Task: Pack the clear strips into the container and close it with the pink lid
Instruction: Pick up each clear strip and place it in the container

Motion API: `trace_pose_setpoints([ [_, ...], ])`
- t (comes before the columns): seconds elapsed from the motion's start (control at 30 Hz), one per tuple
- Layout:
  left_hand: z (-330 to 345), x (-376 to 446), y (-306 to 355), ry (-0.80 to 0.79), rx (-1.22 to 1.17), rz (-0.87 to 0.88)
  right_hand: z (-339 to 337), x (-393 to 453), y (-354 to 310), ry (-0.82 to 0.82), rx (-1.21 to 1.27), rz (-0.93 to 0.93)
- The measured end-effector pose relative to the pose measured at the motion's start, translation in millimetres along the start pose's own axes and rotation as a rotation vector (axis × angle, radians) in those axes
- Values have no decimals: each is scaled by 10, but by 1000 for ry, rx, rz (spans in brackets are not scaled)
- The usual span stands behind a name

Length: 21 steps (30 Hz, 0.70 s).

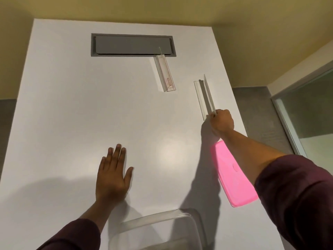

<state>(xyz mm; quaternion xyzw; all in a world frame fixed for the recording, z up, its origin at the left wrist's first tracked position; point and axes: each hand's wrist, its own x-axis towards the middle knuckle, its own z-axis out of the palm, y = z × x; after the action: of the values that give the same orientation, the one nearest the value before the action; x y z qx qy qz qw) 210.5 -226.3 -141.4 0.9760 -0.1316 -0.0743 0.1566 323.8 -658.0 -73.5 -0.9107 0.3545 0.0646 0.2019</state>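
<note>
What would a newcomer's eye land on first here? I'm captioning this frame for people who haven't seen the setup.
Probably the pink lid, lying flat at the white table's right edge, partly under the right forearm. Next, the right hand closed on the near end of a clear strip, with the second clear strip farther back by the grey slot. The left hand rests flat and open, and the clear container sits empty at the near edge.

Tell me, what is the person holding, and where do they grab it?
The right hand pinches the near end of a clear strip. The left hand lies flat on the table, holding nothing.
</note>
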Motion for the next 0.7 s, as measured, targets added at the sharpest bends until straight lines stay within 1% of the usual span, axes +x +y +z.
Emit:
trace_pose_setpoints([
  [0.07,-6,-4,1,-8,8,-7,-36,-10,-8,41,30,7],
  [0.17,-10,6,1,-33,21,-22,-128,-57,-28,127,142,46],
  [0.27,-27,25,7,-70,36,-35,-219,-220,-57,136,290,48],
  [0.4,-136,36,46,-143,74,-63,-338,-720,-40,30,630,38],
  [0.5,-284,60,184,-240,-3,-137,-413,-1152,38,-37,730,0],
  [0.57,-442,60,355,-288,-120,-191,-449,-1452,83,-92,768,-13],
  [0.6,-531,58,456,-293,-194,-212,-453,-1587,106,-132,776,-15],
  [0.63,-643,30,558,-266,-260,-207,-470,-1730,127,-186,780,-19],
  [0.7,-874,-57,754,-153,-351,-114,-507,-2010,175,-342,794,-49],
])
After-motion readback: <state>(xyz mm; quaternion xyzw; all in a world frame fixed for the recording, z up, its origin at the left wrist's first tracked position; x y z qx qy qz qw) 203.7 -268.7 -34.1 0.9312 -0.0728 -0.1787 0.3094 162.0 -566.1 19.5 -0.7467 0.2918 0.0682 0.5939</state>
